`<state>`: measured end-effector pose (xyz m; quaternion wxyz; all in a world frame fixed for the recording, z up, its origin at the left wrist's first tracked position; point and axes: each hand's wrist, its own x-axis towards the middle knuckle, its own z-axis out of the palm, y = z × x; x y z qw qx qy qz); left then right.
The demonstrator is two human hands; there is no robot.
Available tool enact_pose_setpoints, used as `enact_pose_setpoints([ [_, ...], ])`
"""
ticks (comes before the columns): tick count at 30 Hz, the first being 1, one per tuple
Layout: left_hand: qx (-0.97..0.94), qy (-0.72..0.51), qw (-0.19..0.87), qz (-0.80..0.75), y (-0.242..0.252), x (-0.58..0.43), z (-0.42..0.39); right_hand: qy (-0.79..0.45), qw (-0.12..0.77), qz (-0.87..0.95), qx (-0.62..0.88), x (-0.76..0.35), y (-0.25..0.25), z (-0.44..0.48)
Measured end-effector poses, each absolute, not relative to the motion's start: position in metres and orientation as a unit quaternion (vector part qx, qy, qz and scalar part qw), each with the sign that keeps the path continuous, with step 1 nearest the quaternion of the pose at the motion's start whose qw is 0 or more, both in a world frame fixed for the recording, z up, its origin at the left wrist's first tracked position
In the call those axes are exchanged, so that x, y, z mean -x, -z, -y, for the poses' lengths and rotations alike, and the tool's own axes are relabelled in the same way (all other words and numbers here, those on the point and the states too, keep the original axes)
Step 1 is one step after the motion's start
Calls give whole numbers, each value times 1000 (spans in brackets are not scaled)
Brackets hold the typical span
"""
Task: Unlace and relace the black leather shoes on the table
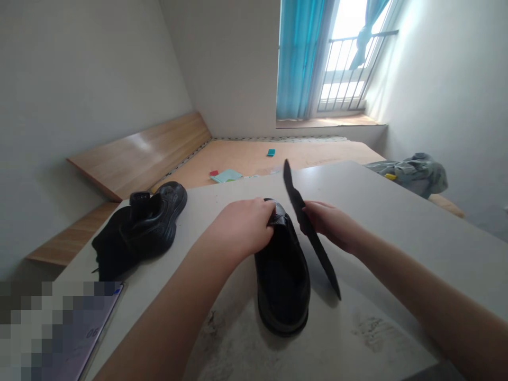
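A black leather shoe [282, 280] lies on the grey table [397, 211] in front of me, its toe pointing toward me. My left hand [242, 225] is closed on the back edge of the shoe's opening. My right hand [329, 222] grips a thin black insole [313, 238], held on edge and slanting just right of the shoe. A second black shoe [159, 217] rests at the table's left side on a black cloth [107, 254].
A booklet or paper [95, 328] lies at the table's near left corner. Behind the table is a wooden bed platform [254, 153] with small coloured items [226, 175]. A grey-green bundle [416, 172] sits at right. A window with blue curtains [297, 58] is ahead.
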<state>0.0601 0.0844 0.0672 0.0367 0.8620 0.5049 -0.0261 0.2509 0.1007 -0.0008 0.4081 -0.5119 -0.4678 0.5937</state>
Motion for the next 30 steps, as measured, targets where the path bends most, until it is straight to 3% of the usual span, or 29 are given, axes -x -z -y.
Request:
enact_pose_setpoints([
  [5,-855,27,5,-517,-69,-62,-90,-543,337,556,532,-248,-3,-91],
  [10,-854,35,-3,-518,-73,-63,-91,-431,246,746,444,-254,-6,-79],
  [19,-845,64,40,-530,-83,-56,-77,-283,318,749,507,-249,-18,-78],
  [25,-832,59,46,-550,-85,-61,-69,-381,361,682,509,-261,-39,-69],
  [30,-852,0,154,-501,-73,-58,-87,-406,293,672,545,-282,-56,-30],
])
